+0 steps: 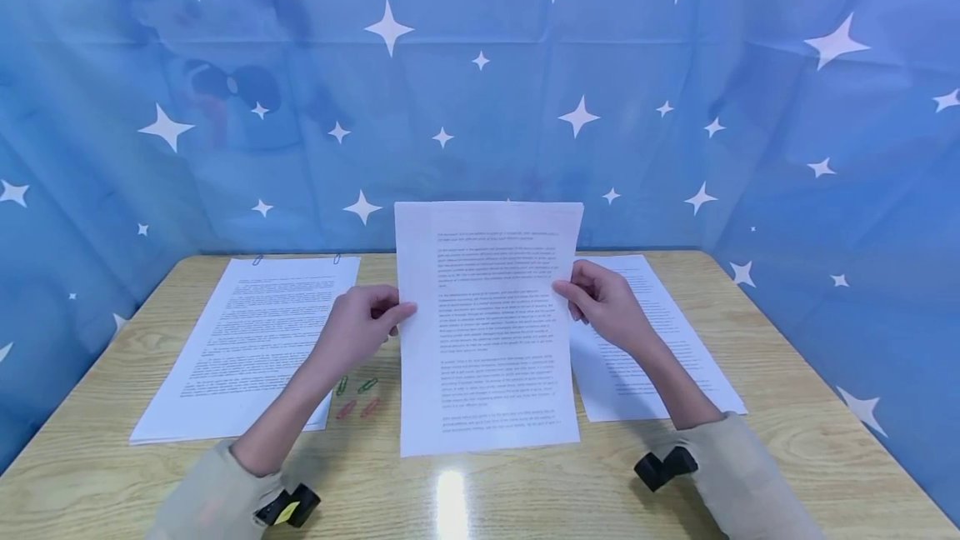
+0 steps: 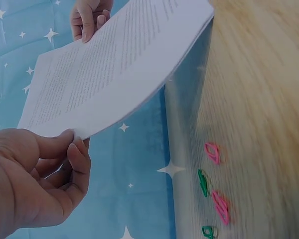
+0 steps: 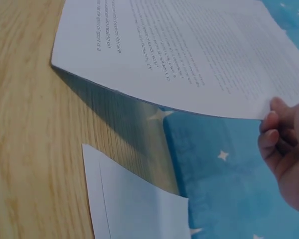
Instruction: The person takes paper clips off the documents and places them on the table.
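A thin stack of printed paper (image 1: 491, 332) is held up in front of me, its text facing me. My left hand (image 1: 363, 319) pinches its left edge, thumb in front and fingers behind. On the opposite edge my right hand (image 1: 603, 302) pinches it the same way. In the left wrist view the left thumb and fingertips grip the paper stack (image 2: 104, 74), which bows between the hands. The right wrist view has the right hand (image 3: 289, 144) at the edge, and the stack's lower corner comes down close over the table.
On the left of the wooden table (image 1: 525, 490) lies a printed stack (image 1: 247, 340) with two blue paper clips (image 1: 258, 260) at its top edge. Another printed stack (image 1: 637, 340) lies at right, partly hidden. Green paper clips (image 1: 367, 386) and pink paper clips (image 1: 371, 408) lie between. A starry blue curtain (image 1: 480, 107) hangs behind.
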The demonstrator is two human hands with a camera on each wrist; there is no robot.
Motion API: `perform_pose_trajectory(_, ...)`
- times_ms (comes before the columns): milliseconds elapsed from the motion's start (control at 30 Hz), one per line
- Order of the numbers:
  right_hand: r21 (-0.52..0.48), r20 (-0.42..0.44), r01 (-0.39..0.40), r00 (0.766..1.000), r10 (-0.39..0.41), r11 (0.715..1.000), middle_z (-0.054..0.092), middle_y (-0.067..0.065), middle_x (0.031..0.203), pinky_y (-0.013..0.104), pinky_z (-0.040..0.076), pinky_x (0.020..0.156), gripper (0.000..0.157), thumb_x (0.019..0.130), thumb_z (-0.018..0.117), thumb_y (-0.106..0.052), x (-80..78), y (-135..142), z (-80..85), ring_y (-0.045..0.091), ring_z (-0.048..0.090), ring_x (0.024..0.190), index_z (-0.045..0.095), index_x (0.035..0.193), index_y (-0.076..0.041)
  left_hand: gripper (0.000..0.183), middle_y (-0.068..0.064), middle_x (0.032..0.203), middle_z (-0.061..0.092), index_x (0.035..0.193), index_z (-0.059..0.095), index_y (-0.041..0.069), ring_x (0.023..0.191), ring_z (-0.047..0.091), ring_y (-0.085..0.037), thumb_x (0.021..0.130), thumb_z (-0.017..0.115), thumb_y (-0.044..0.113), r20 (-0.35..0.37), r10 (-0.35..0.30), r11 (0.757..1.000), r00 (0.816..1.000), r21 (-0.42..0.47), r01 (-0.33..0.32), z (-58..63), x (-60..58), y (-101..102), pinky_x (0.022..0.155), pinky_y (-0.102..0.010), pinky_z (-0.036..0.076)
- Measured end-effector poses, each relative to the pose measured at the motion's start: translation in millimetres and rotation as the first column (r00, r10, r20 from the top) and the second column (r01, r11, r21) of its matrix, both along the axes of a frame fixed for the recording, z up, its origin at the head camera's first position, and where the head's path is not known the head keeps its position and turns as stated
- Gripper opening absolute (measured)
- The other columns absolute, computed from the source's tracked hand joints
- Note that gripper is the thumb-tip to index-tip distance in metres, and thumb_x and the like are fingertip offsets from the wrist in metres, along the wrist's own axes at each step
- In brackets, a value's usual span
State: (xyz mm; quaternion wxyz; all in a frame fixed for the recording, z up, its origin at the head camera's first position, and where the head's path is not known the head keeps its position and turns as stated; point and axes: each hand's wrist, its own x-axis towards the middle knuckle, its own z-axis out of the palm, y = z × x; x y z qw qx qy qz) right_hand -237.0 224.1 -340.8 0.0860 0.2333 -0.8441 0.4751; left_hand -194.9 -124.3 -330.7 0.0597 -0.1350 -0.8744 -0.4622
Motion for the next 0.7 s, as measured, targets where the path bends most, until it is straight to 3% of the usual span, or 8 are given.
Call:
perform_pose_trajectory(133,-0.027,0.018,-0.012,1.000,0.012,1.000,0.054,0.009,0.063,0.029,0.035,0.043,0.013,0.103,0.062,-0.019,-0.8,0,-0.5,0.032,0.049,0.053,0.061,0.098,-0.007,0.020,-0.005,0.067,0.058,0.081,0.068,0.006,0.059,0.047,-0.019,0.100,0.066,0.014,-0.018,0.018,1.000,1.000,-0.007,-0.018,-0.7,-3.8,0,0.051,-0.030,0.036)
perform_pose_trajectory(400,-0.033,0.030,-0.057,0.998,0.058,0.998,0.056,0.010,0.067,0.032,0.043,0.049,0.010,0.102,0.061,-0.013,-3.2,-2,-4.4,0.025,0.052,0.056,0.059,0.098,-0.004,0.016,-0.014,0.072,0.062,0.089,0.072,0.003,0.058,0.049,-0.020,0.100,0.066,0.013,-0.013,0.072,0.997,0.997,0.006,-0.072,-1.8,-11.2,-2,0.050,-0.030,0.036)
perform_pose_trajectory(700,0.036,0.124,-0.071,0.990,0.067,0.997,0.063,0.013,0.073,0.038,0.055,0.057,0.012,0.102,0.062,-0.012,-6.6,-5,-6.7,0.034,0.061,0.062,0.057,0.100,-0.001,0.015,-0.016,0.071,0.062,0.092,0.073,0.001,0.059,0.050,-0.021,0.099,0.066,0.013,-0.008,0.101,0.995,0.995,0.009,-0.101,-5.6,-17.9,-4,0.051,-0.030,0.036)
